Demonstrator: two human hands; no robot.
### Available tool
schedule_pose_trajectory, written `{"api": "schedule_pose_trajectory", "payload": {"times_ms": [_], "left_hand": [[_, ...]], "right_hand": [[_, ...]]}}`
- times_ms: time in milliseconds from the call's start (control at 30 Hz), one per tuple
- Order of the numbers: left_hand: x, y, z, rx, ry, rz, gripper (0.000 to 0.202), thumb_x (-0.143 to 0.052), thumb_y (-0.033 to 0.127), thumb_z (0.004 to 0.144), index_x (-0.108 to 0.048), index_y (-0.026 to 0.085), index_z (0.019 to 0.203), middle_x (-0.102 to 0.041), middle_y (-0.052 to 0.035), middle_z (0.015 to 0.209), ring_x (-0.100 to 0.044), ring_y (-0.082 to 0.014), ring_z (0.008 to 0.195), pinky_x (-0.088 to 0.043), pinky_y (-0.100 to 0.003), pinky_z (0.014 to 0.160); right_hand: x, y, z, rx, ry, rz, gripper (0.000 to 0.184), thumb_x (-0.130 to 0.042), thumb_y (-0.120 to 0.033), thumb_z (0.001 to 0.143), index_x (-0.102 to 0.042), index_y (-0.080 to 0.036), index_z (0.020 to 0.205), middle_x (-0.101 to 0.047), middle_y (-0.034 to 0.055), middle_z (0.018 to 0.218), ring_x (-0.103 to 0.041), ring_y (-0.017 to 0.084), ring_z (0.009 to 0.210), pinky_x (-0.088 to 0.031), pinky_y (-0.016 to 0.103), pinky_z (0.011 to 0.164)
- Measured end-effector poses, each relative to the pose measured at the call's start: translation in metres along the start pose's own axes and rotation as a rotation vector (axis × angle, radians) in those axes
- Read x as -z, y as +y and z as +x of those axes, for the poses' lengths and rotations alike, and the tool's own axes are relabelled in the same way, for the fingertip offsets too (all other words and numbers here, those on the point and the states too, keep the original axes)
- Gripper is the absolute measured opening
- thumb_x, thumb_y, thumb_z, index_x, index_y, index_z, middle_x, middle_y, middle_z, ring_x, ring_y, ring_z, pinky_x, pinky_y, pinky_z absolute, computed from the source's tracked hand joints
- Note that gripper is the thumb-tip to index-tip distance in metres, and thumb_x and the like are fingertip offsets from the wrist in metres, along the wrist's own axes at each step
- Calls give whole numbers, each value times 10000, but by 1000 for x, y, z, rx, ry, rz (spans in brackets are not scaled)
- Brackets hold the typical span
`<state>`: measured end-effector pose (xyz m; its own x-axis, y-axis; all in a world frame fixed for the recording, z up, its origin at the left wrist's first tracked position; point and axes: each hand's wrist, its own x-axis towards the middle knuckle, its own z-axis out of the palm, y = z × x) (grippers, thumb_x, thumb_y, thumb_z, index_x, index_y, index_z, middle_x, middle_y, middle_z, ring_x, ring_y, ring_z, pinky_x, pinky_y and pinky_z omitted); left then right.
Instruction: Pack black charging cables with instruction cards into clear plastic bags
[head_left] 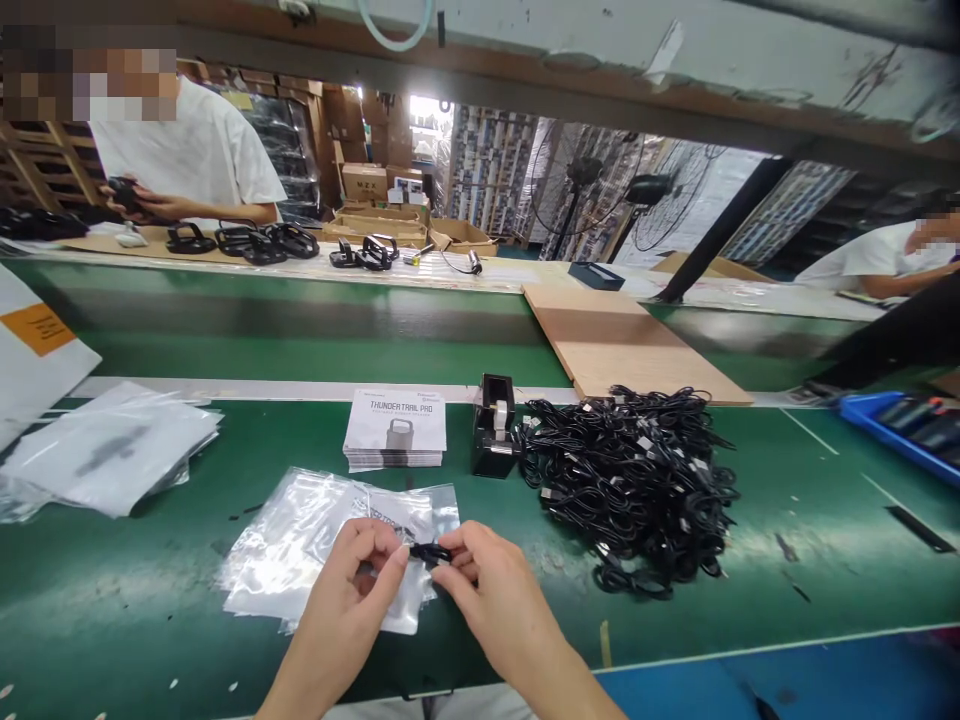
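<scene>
My left hand (358, 575) and my right hand (480, 580) meet just above a stack of clear plastic bags (300, 530) on the green table. Both pinch a small black cable piece (430, 551) between their fingertips, left at its left end, right at its right end. A big tangled pile of black cables (637, 480) lies to the right. Behind the bags sit a stack of white booklets (395, 428) and a black tape dispenser (493, 428).
More plastic bags (105, 450) lie at the left, a blue tray (900, 425) at the right, a wooden board (622, 340) beyond the cables. Across the green conveyor (300, 320), a person in white (187, 150) handles black parts; another person (877, 262) sits far right.
</scene>
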<state>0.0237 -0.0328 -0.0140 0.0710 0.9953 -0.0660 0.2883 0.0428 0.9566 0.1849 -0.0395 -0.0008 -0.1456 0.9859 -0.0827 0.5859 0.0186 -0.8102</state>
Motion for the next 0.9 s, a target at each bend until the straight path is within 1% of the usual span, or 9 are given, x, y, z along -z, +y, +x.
{"api": "schedule_pose_trajectory", "payload": {"times_ms": [100,200,367,500,600,667,733,800,900], "left_hand": [[0,7,-1,-39,23,-26,197,-560,381,738,-574,199,663,-460,-7,749,-479,-148,641,-425,-227,524],[5,18,2,-20,49,-106,209,-560,396,745,-549,198,680,-460,17,726,-473,-121,603,-416,-218,533],[22,35,6,38,114,-323,228,-539,420,779,-502,207,709,-441,64,604,-438,-84,557,-374,-180,546],[37,36,11,-93,219,-363,355,-581,527,708,-524,247,918,-525,25,848,-491,-124,821,-393,-199,725],[45,31,15,-129,66,-420,686,-610,630,593,-423,275,1149,-458,-44,1199,-403,-214,1127,-330,-294,926],[46,28,16,-71,-119,-504,841,-633,642,546,-335,283,1247,-415,-72,1275,-378,-246,1174,-309,-341,961],[43,26,15,-28,-301,-589,905,-673,610,526,-305,280,1283,-467,-80,1226,-445,-245,1109,-341,-349,931],[38,27,13,-19,-421,-654,871,-723,549,516,-361,275,1258,-548,-57,1105,-527,-212,977,-392,-321,862],[32,31,12,8,-374,-690,585,-762,435,546,-542,266,1061,-603,21,834,-557,-121,720,-435,-221,672]], "right_hand": [[-9,-11,5,76,65,-9,78,-556,-174,786,-625,-180,820,-585,16,782,-548,137,671,-392,227,603],[-5,-29,7,214,-7,61,223,-426,-245,883,-644,-234,842,-609,-12,771,-546,123,718,-382,218,649],[19,-64,21,275,-175,-71,81,-680,-251,703,-645,-216,766,-648,-38,743,-545,121,660,-362,213,610],[47,-94,44,419,-237,-60,115,-622,-249,758,-626,-183,664,-594,-47,629,-492,78,573,-331,174,521],[68,-112,55,528,-313,-45,197,-606,-317,770,-624,-162,650,-541,-45,572,-449,69,534,-318,169,483],[79,-119,56,558,-450,-54,203,-605,-330,771,-638,-154,676,-553,-31,603,-466,75,552,-341,175,497],[88,-123,54,589,-597,-43,182,-609,-321,771,-652,-151,724,-579,-14,670,-504,84,607,-379,179,543],[95,-123,49,612,-624,-74,149,-634,-300,753,-663,-156,727,-593,6,781,-533,94,700,-404,180,601],[105,-118,41,585,-535,-185,141,-685,-312,701,-663,-174,681,-550,25,1013,-531,128,872,-418,198,688]]}}
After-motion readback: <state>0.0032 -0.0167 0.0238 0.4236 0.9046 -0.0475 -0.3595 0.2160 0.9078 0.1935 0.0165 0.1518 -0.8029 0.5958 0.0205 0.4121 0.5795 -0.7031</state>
